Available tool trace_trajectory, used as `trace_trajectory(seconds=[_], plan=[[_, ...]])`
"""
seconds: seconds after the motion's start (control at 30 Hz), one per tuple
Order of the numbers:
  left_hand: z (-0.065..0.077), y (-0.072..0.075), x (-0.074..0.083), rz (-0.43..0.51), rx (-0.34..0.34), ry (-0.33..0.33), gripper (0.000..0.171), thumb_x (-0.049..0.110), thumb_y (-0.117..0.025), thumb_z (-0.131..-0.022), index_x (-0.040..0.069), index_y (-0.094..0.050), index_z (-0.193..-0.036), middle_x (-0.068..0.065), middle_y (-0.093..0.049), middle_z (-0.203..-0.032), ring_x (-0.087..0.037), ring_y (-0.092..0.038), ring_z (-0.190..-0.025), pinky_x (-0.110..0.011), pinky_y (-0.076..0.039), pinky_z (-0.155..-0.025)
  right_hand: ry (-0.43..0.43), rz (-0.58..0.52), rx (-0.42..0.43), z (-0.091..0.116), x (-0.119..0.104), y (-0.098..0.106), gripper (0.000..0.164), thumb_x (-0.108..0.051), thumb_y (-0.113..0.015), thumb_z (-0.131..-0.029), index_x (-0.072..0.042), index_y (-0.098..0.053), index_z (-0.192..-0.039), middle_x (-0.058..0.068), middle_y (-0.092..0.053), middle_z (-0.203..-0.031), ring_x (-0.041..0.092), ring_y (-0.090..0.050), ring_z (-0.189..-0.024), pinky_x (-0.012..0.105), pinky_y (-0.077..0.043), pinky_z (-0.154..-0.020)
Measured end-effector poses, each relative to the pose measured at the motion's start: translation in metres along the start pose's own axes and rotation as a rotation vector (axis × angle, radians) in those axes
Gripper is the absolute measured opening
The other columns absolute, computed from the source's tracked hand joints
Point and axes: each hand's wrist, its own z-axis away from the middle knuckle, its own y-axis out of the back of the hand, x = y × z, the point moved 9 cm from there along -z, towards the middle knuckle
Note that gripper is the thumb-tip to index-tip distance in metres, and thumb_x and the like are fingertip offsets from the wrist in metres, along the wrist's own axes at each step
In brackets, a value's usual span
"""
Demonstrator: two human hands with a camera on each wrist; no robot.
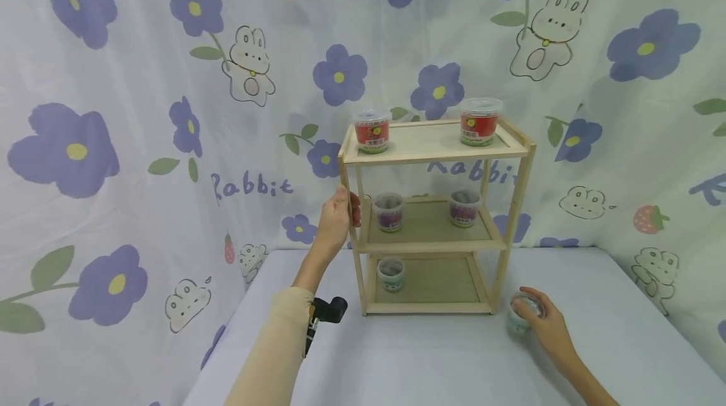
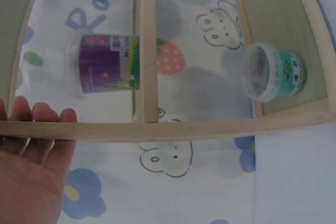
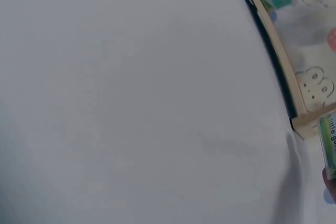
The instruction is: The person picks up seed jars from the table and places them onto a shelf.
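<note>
A three-tier wooden shelf (image 1: pixel 431 246) stands on the white table. My left hand (image 1: pixel 336 214) grips its left front post, and the left wrist view shows the fingers (image 2: pixel 39 113) passing round the post. To the right of the shelf, my right hand (image 1: pixel 547 324) holds a clear lidded cup with a green label (image 1: pixel 518 321) by its top, low over the table. Whether that cup touches the table I cannot tell. In the right wrist view only an edge of this cup (image 3: pixel 329 142) and a bit of a finger show.
Two red-labelled cups (image 1: pixel 372 132) (image 1: pixel 479 122) stand on the top tier. On the middle tier are two purple-labelled cups (image 1: pixel 389 212) (image 1: pixel 464 208). One green-labelled cup (image 1: pixel 391 274) sits at the left of the bottom tier. A patterned curtain (image 1: pixel 142 110) hangs behind the table (image 1: pixel 431 362).
</note>
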Motion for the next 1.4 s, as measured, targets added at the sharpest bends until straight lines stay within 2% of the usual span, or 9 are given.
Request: trace_trajectory(seconds=[0.2,0.37,0.5,0.73,0.83,1.0,1.07,1.2,1.4], plan=[[0.001,0.003,-0.001,0.016,0.011,0.002,0.055,0.039,-0.021,-0.110,0.000,-0.053,-0.088,-0.015,-0.051,-0.069,-0.022,-0.050,-0.060,-0.033,-0.049,-0.062,0.018,-0.027,-0.058,0.007,-0.009,-0.024,0.059,-0.040,-0.059,-0.099,-0.006,-0.040,-0.144,0.032,-0.032,-0.151,0.055,-0.022,-0.140,0.076,-0.021,-0.104],[0.001,0.003,-0.002,0.018,0.007,0.005,0.056,0.039,-0.021,-0.110,-0.002,-0.053,-0.089,-0.018,-0.052,-0.071,-0.024,-0.050,-0.061,-0.035,-0.050,-0.063,0.071,-0.042,-0.062,0.009,-0.020,-0.041,0.053,-0.034,-0.059,-0.100,-0.006,-0.043,-0.142,0.029,-0.044,-0.144,0.051,-0.036,-0.134,0.072,-0.031,-0.102],[0.001,0.003,-0.001,0.021,-0.011,0.011,0.052,0.036,-0.020,-0.110,0.002,-0.053,-0.088,-0.027,-0.052,-0.074,-0.030,-0.051,-0.064,-0.033,-0.049,-0.062,0.093,-0.042,-0.063,0.007,-0.025,-0.053,0.051,-0.031,-0.060,-0.100,-0.005,-0.045,-0.141,0.027,-0.048,-0.141,0.049,-0.043,-0.130,0.067,-0.037,-0.100],[0.010,0.000,0.019,0.009,-0.043,0.029,0.049,0.027,-0.019,-0.111,-0.001,-0.052,-0.088,-0.037,-0.049,-0.080,-0.033,-0.052,-0.066,-0.036,-0.051,-0.065,0.112,-0.063,-0.090,0.000,-0.035,-0.077,0.052,-0.032,-0.062,-0.098,-0.004,-0.048,-0.140,0.024,-0.051,-0.137,0.044,-0.049,-0.125,0.061,-0.044,-0.097],[0.014,-0.001,0.028,-0.005,-0.039,0.028,0.048,0.025,-0.020,-0.111,-0.001,-0.052,-0.088,-0.034,-0.050,-0.078,-0.032,-0.052,-0.065,-0.037,-0.051,-0.066,0.146,-0.057,-0.091,-0.006,-0.043,-0.086,0.051,-0.032,-0.063,-0.097,-0.004,-0.050,-0.138,0.023,-0.053,-0.135,0.043,-0.052,-0.123,0.059,-0.046,-0.095],[0.006,0.000,0.009,0.007,-0.033,0.031,0.050,0.030,-0.019,-0.111,0.000,-0.053,-0.089,-0.031,-0.051,-0.076,-0.032,-0.053,-0.065,-0.037,-0.051,-0.065,0.182,-0.053,-0.094,-0.019,-0.057,-0.099,0.049,-0.034,-0.064,-0.097,-0.007,-0.052,-0.137,0.020,-0.052,-0.138,0.041,-0.050,-0.125,0.059,-0.044,-0.098],[0.002,0.000,0.000,0.008,-0.028,0.025,0.051,0.032,-0.019,-0.111,0.001,-0.053,-0.090,-0.030,-0.052,-0.076,-0.032,-0.053,-0.065,-0.037,-0.050,-0.065,0.177,-0.058,-0.091,-0.026,-0.061,-0.103,0.050,-0.036,-0.064,-0.097,-0.008,-0.052,-0.137,0.020,-0.051,-0.139,0.041,-0.048,-0.128,0.060,-0.041,-0.101],[0.001,0.000,-0.001,0.004,-0.012,0.000,0.053,0.037,-0.020,-0.110,0.001,-0.053,-0.089,-0.022,-0.052,-0.072,-0.027,-0.052,-0.062,-0.034,-0.049,-0.063,0.166,-0.056,-0.080,-0.040,-0.071,-0.107,0.055,-0.041,-0.063,-0.097,-0.008,-0.049,-0.138,0.023,-0.050,-0.139,0.043,-0.046,-0.129,0.063,-0.037,-0.104],[0.001,-0.002,0.000,0.006,-0.002,-0.013,0.062,0.042,-0.020,-0.109,-0.009,-0.052,-0.094,-0.014,-0.051,-0.070,-0.022,-0.051,-0.061,-0.029,-0.049,-0.062,0.127,-0.078,-0.036,-0.067,-0.068,-0.110,0.062,-0.047,-0.062,-0.096,-0.007,-0.046,-0.140,0.024,-0.043,-0.148,0.044,-0.036,-0.138,0.062,-0.027,-0.113]])
